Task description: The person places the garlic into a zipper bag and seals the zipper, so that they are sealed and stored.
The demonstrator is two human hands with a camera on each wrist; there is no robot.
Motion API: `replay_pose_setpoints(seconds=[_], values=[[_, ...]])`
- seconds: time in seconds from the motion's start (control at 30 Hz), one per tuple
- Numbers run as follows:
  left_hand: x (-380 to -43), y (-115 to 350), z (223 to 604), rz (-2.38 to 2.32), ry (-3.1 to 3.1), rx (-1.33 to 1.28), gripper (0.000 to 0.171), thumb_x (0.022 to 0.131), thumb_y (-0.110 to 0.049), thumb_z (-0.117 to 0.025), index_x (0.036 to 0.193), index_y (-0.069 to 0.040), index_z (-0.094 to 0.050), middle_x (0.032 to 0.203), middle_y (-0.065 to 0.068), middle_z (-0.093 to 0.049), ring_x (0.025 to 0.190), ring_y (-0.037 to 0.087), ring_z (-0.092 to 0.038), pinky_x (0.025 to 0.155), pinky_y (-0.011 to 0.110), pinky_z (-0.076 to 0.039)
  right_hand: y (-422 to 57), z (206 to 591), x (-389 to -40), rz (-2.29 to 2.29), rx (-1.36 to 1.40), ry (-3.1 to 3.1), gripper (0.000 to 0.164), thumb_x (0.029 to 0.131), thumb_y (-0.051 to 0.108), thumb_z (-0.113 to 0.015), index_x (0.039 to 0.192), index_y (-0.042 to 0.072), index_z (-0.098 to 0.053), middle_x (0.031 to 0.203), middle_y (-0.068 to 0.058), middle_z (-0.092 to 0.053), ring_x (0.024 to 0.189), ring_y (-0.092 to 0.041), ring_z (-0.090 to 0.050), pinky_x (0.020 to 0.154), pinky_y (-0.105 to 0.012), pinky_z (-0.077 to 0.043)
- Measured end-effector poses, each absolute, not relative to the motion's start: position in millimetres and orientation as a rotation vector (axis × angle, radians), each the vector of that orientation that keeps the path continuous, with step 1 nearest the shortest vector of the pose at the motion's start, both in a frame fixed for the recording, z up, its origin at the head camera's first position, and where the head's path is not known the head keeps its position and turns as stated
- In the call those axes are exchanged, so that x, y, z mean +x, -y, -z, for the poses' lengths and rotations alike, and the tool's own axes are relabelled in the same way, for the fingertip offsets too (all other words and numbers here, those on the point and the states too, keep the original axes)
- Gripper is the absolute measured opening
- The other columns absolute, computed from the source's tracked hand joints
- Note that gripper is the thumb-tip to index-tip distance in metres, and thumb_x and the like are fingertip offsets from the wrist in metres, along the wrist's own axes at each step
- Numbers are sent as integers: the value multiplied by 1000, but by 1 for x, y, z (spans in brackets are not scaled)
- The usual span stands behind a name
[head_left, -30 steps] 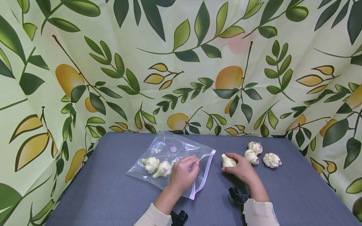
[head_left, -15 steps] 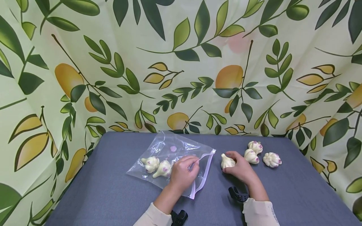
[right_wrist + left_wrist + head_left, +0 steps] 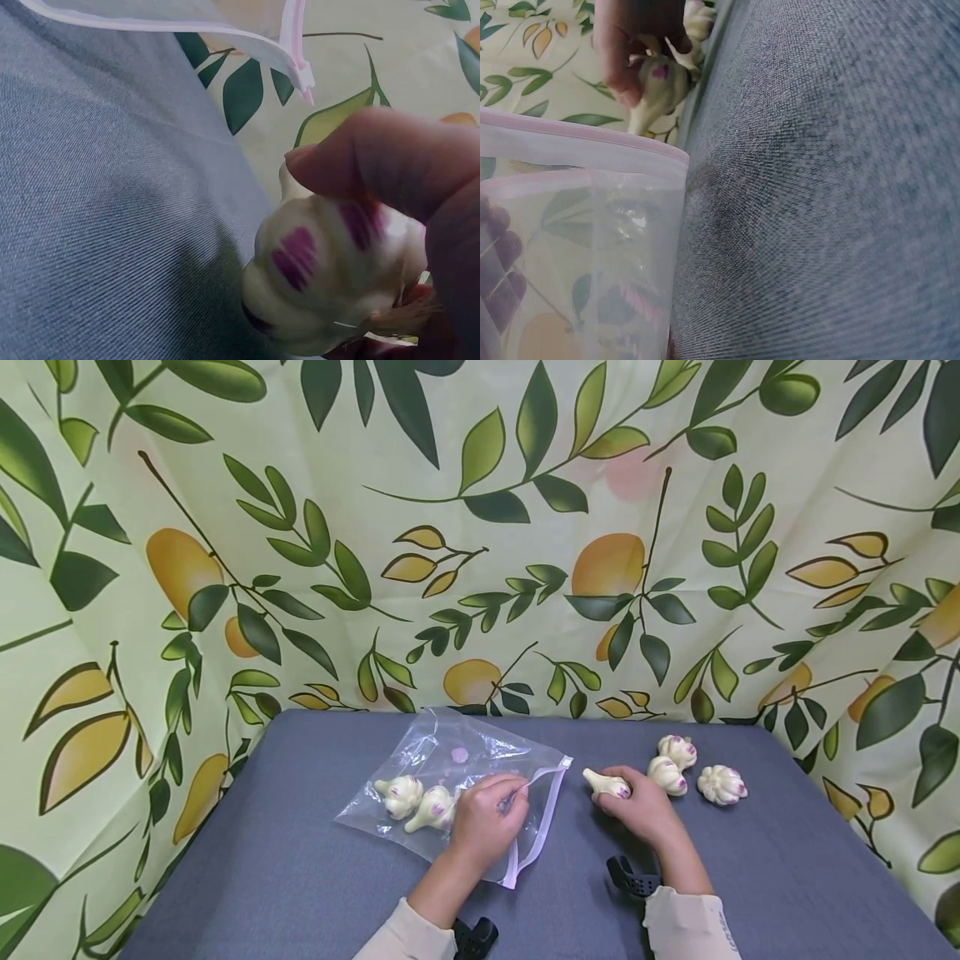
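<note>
My left hand (image 3: 486, 827) pinches the open edge of a clear zip bag (image 3: 491, 747) lying on the table. Two garlic bulbs show inside the bag, one at the left (image 3: 401, 797) and another (image 3: 433, 810) partly behind my left hand. To the right of the bag, my right hand (image 3: 647, 807) grips a garlic bulb (image 3: 611, 786) between thumb and fingers, its stem pointing left toward the bag mouth. In the right wrist view that bulb (image 3: 322, 262) shows purple marks, with the thumb across it. The left wrist view has the bag's pink-white zip strip (image 3: 585, 142) up close.
Behind the right hand are three more garlic bulbs: one at the back (image 3: 677, 752), one in front of it (image 3: 666, 776), and one farther right (image 3: 722, 786). A blue-grey cloth covers the table (image 3: 300, 860). A leaf-patterned curtain (image 3: 480, 568) hangs along the back and sides.
The garlic bulb in my right hand has turned, its stem swinging from pointing up to pointing left. My left hand and the bag have stayed where they were.
</note>
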State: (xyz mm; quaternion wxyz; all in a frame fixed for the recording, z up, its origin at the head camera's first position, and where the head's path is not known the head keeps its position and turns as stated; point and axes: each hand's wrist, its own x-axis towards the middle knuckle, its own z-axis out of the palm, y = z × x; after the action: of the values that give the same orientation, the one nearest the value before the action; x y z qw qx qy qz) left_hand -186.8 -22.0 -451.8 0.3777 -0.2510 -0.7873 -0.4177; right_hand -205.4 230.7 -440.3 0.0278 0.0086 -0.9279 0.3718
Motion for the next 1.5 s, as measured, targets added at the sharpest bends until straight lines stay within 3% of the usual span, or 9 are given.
replay_pose_setpoints(seconds=[0.37, 0.67, 0.97, 1.17, 1.5], values=[[-189, 21, 453, 1047, 1982, -638, 10, 79, -7, -72, 87, -8, -78, 89, 1, -76, 86, 14, -73, 81, 22, -57, -232, 450, -209, -1109, 102, 2888, 60, 88, 38, -70, 132, 0, -56, 128, -24, -61, 113, -34, -59, 96, -48, -46], [-189, 21, 452, 1052, 1993, -639, 10, 79, -7, -72, 87, -9, -78, 90, 1, -76, 87, 14, -73, 81, 23, -57, -228, 447, -208, -1177, 70, 2886, 54, 96, 33, -59, 136, -3, -51, 130, -27, -58, 115, -37, -57, 99, -51, -44], [-188, 21, 452, 1055, 1996, -642, 11, 79, -7, -72, 87, -9, -78, 90, 1, -76, 87, 14, -73, 82, 23, -57, -229, 447, -207, -1237, 25, 2894, 50, 90, 22, -53, 135, -2, -53, 132, -25, -58, 113, -32, -55, 95, -41, -44], [-187, 21, 451, 1067, 1991, -646, 11, 79, -6, -72, 88, -9, -79, 90, 1, -76, 88, 15, -73, 83, 23, -57, -230, 446, -206, -1289, 7, 2858, 58, 83, 17, -62, 135, -6, -51, 125, -25, -61, 102, -28, -58, 86, -33, -47], [-188, 22, 451, 1070, 2001, -643, 11, 79, -7, -72, 89, -9, -79, 91, 3, -76, 90, 15, -73, 84, 23, -57, -231, 450, -209, -1308, -24, 2820, 67, 78, 17, -76, 133, -9, -47, 119, -23, -61, 100, -27, -58, 84, -30, -48]])
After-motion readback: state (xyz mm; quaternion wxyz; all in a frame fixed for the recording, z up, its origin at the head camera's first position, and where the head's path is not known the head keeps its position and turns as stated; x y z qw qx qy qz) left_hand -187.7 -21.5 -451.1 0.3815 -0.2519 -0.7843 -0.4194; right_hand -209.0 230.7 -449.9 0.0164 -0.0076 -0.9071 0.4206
